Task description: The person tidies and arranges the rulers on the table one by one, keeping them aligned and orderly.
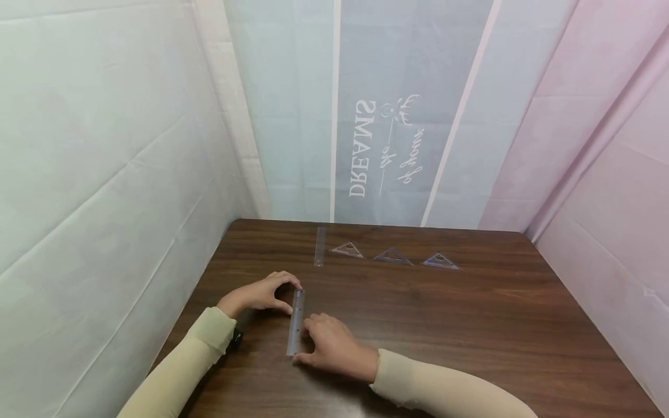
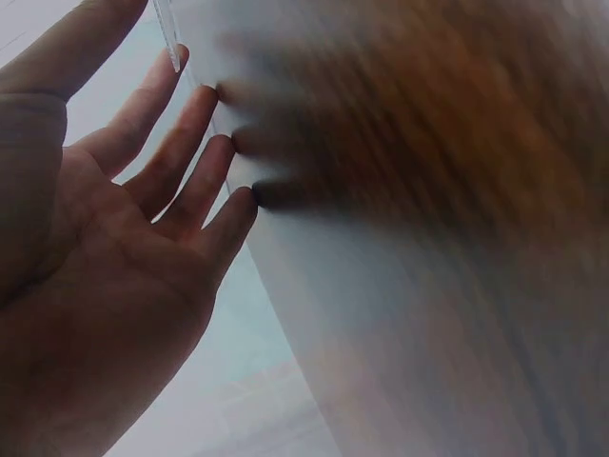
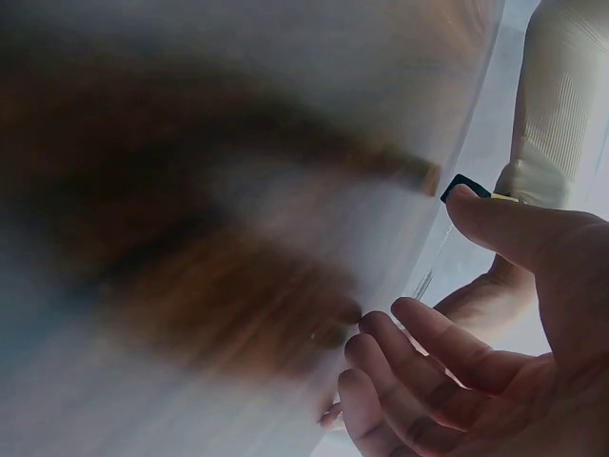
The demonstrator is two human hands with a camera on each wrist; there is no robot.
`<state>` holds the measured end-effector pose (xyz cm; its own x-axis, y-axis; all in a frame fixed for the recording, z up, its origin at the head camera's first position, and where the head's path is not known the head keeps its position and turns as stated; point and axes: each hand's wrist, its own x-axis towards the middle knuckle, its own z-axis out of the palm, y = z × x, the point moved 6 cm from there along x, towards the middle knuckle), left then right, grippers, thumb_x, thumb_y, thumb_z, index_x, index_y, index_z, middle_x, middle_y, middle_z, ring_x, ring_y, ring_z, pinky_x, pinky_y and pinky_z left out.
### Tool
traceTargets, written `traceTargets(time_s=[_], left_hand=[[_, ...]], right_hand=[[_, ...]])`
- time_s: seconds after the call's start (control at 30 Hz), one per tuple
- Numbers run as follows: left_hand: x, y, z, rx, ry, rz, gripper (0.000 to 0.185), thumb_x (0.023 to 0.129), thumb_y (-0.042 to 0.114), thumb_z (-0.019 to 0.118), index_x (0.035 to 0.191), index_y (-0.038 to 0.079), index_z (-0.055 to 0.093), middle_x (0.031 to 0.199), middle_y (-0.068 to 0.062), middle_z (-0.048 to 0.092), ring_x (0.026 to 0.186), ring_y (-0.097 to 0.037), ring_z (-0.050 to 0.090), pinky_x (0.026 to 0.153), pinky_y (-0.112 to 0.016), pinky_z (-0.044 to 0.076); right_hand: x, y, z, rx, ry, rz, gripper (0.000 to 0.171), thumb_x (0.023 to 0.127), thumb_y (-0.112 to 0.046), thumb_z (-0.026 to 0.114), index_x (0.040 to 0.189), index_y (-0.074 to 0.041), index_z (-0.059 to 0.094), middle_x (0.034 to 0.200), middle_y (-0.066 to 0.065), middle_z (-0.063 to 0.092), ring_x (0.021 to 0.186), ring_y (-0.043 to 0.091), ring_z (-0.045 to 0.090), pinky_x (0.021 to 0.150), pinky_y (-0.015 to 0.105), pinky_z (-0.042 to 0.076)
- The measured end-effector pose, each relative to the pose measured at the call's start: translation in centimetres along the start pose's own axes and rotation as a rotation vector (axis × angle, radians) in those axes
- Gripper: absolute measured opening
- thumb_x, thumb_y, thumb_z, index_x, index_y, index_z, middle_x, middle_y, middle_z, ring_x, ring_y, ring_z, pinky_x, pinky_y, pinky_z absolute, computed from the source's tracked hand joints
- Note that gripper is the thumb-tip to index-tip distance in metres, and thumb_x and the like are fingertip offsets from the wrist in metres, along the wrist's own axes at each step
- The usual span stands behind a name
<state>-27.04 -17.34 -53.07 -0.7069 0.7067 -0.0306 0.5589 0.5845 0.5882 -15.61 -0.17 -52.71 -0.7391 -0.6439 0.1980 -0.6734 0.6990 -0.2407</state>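
Note:
A clear plastic ruler (image 1: 295, 322) lies lengthwise on the brown tabletop between the two hands. At its far end the left hand (image 1: 265, 292) holds it, index fingertip at the end and thumb at the left edge. The right hand (image 1: 334, 345) grips the near end, thumb at the lower corner and bent fingers along the right edge. In the left wrist view, the ruler's thin edge (image 2: 169, 38) shows between thumb and index finger, while the other fingertips touch the table. The right wrist view has the right hand (image 3: 457, 381) with curved fingers and a separated thumb.
Toward the back of the table (image 1: 470, 325) lie a second clear ruler (image 1: 320, 247) and three clear set squares: a left one (image 1: 349, 250), a middle one (image 1: 393, 256) and a right one (image 1: 440, 260). Fabric curtains (image 1: 292, 116) surround the table's back and sides.

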Motion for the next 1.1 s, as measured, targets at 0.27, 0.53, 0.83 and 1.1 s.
traceTargets(time_s=[0.27, 0.53, 0.83, 1.1], left_hand=[[-0.1, -0.2, -0.5, 0.001, -0.024, -0.007, 0.058, 0.092, 0.033, 0.087, 0.141, 0.013, 0.063, 0.151, -0.011, 0.054, 0.143, -0.039, 0.047, 0.118, -0.061, 0.039], [-0.1, 0.0, -0.9, 0.024, -0.015, 0.014, 0.054, 0.092, 0.029, 0.088, 0.137, 0.01, 0.064, 0.15, -0.014, 0.054, 0.143, -0.038, 0.049, 0.118, -0.058, 0.041], [-0.1, -0.1, -1.1, 0.028, -0.008, 0.022, 0.052, 0.093, 0.025, 0.087, 0.135, 0.007, 0.064, 0.15, -0.015, 0.055, 0.141, -0.04, 0.05, 0.117, -0.059, 0.041], [-0.1, 0.0, -1.5, 0.025, -0.005, 0.011, 0.052, 0.093, 0.027, 0.087, 0.135, 0.008, 0.064, 0.15, -0.013, 0.055, 0.142, -0.039, 0.05, 0.117, -0.059, 0.042]], right_hand=[[0.8, -1.0, -0.1, -0.077, -0.013, -0.001, 0.046, 0.081, -0.056, 0.092, 0.092, -0.019, 0.066, 0.088, -0.012, 0.054, 0.076, 0.005, 0.048, 0.066, 0.021, 0.044], [1.5, -1.7, -0.3, -0.182, -0.039, 0.002, 0.045, 0.083, -0.061, 0.089, 0.095, -0.022, 0.069, 0.095, -0.009, 0.059, 0.084, 0.008, 0.055, 0.072, 0.026, 0.051], [1.9, -2.4, -0.7, -0.277, -0.035, -0.025, 0.053, 0.084, -0.066, 0.085, 0.107, -0.019, 0.073, 0.104, -0.005, 0.065, 0.092, 0.011, 0.061, 0.076, 0.028, 0.054], [2.2, -2.2, -0.9, -0.283, -0.032, -0.034, 0.055, 0.084, -0.067, 0.084, 0.106, -0.018, 0.072, 0.101, -0.004, 0.065, 0.089, 0.012, 0.059, 0.073, 0.027, 0.052]])
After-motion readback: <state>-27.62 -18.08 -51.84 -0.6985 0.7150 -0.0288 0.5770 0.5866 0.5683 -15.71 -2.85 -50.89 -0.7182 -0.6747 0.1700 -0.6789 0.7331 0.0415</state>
